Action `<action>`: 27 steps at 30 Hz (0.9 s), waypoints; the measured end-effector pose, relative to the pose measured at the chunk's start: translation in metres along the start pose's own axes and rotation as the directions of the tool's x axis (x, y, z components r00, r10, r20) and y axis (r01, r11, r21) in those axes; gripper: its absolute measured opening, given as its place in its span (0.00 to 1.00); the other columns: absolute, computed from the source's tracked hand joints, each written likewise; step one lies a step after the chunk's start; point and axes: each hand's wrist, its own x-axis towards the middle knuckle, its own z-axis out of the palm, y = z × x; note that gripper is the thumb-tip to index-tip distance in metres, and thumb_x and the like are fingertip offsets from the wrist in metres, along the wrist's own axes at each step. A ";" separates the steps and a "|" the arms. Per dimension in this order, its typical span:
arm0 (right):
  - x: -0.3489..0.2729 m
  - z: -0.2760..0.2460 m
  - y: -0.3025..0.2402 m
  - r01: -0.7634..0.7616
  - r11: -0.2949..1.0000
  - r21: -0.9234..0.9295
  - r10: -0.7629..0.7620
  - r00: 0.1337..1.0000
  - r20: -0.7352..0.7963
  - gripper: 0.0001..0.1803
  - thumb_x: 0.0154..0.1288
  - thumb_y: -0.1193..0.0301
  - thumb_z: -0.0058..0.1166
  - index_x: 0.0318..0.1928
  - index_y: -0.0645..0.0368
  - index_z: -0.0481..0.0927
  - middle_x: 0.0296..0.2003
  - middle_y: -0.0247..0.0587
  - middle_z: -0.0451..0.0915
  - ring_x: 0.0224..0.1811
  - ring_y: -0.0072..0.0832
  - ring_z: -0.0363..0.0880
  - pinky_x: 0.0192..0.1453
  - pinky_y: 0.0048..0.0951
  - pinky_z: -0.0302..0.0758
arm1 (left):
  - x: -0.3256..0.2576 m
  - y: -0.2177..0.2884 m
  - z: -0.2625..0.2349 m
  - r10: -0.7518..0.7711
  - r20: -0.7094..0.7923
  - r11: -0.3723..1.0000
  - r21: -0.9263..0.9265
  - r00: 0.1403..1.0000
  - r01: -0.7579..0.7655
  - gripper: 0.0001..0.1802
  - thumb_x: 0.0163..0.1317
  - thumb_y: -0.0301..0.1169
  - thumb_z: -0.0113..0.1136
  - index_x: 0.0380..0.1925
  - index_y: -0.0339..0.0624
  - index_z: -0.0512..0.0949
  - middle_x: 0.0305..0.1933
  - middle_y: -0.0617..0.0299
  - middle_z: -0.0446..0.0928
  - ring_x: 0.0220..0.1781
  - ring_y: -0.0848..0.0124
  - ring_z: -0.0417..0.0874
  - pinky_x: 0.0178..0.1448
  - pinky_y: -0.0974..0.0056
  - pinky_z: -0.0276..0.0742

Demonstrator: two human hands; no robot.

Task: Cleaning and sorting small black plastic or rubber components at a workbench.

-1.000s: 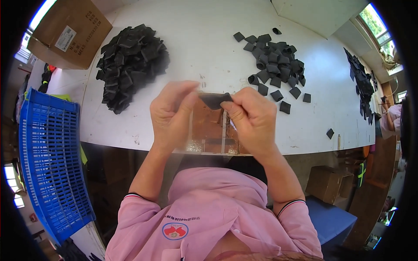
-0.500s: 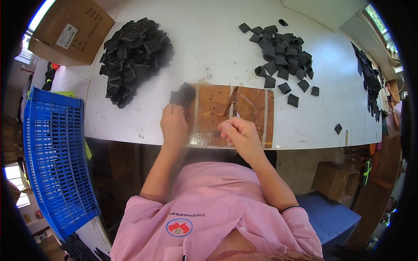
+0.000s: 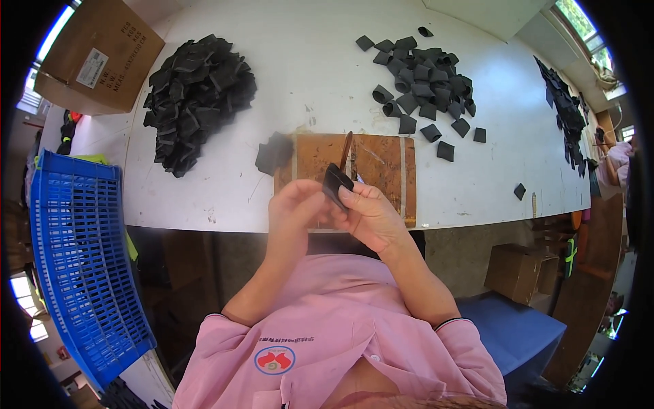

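Over the brown board (image 3: 381, 167), a small flat black fabric piece (image 3: 334, 181) is held up between my two hands. My right hand (image 3: 373, 213) pinches its right side, with the thumb lying across it. From the left, the fingers of my left hand (image 3: 298, 208) close on its other edge; they are slightly blurred and their tips partly hidden. Just beyond the piece, a narrow brown strip (image 3: 347, 146) rests on the board. A few black pieces (image 3: 274, 154) lie together at the board's far left corner.
A large heap of black pieces (image 3: 197, 95) is at the far left, beside a cardboard box (image 3: 102, 58). Looser black tube-like pieces (image 3: 436, 85) are scattered at the far right. A blue plastic crate (image 3: 85, 259) stands left of the white table (image 3: 300, 75).
My left hand has come from the pieces at the board's left to the middle, meeting my right hand. A black piece is now between them. The whole view has shifted slightly.
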 end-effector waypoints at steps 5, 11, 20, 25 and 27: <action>0.000 -0.004 0.002 0.019 0.999 -0.030 -0.019 1.000 -0.007 0.08 0.61 0.68 0.49 0.33 0.61 0.74 0.24 0.32 0.72 0.21 0.16 0.66 0.25 0.15 0.64 | 0.001 0.000 0.001 -0.015 0.011 0.999 0.030 1.000 0.015 0.06 0.53 0.25 0.55 0.31 0.35 0.73 0.25 0.59 0.76 0.24 0.76 0.76 0.29 0.75 0.71; 0.000 -0.003 -0.001 0.011 0.998 -0.055 -0.011 1.000 0.001 0.08 0.61 0.68 0.49 0.33 0.61 0.74 0.23 0.31 0.72 0.22 0.15 0.65 0.25 0.15 0.64 | 0.001 -0.001 0.003 0.094 0.015 0.984 0.152 0.995 -0.095 0.04 0.53 0.23 0.56 0.29 0.34 0.74 0.25 0.60 0.76 0.22 0.77 0.74 0.27 0.76 0.71; -0.006 -0.001 0.007 0.341 0.063 -0.938 -0.724 0.662 0.192 0.11 0.54 0.69 0.56 0.34 0.63 0.74 0.23 0.38 0.72 0.24 0.27 0.71 0.26 0.23 0.67 | 0.002 -0.007 -0.002 0.204 -0.059 0.881 0.447 0.977 -0.157 0.03 0.50 0.22 0.56 0.27 0.34 0.74 0.22 0.65 0.73 0.23 0.82 0.71 0.27 0.77 0.66; -0.007 0.005 0.006 0.530 -0.146 -0.835 -0.720 0.522 0.458 0.08 0.50 0.75 0.55 0.32 0.62 0.75 0.28 0.41 0.71 0.26 0.34 0.71 0.27 0.29 0.69 | -0.003 -0.007 0.008 0.300 0.054 0.755 0.597 0.952 -0.272 0.02 0.52 0.18 0.53 0.25 0.35 0.72 0.21 0.67 0.72 0.22 0.86 0.68 0.24 0.80 0.63; -0.003 0.009 0.003 0.534 -0.279 -0.798 -0.708 0.447 0.547 0.05 0.49 0.78 0.54 0.30 0.62 0.75 0.27 0.40 0.71 0.26 0.35 0.71 0.27 0.29 0.69 | -0.003 -0.014 0.012 0.553 0.130 0.424 0.806 0.823 -0.413 0.03 0.52 0.18 0.52 0.24 0.35 0.72 0.21 0.67 0.72 0.20 0.85 0.68 0.21 0.79 0.63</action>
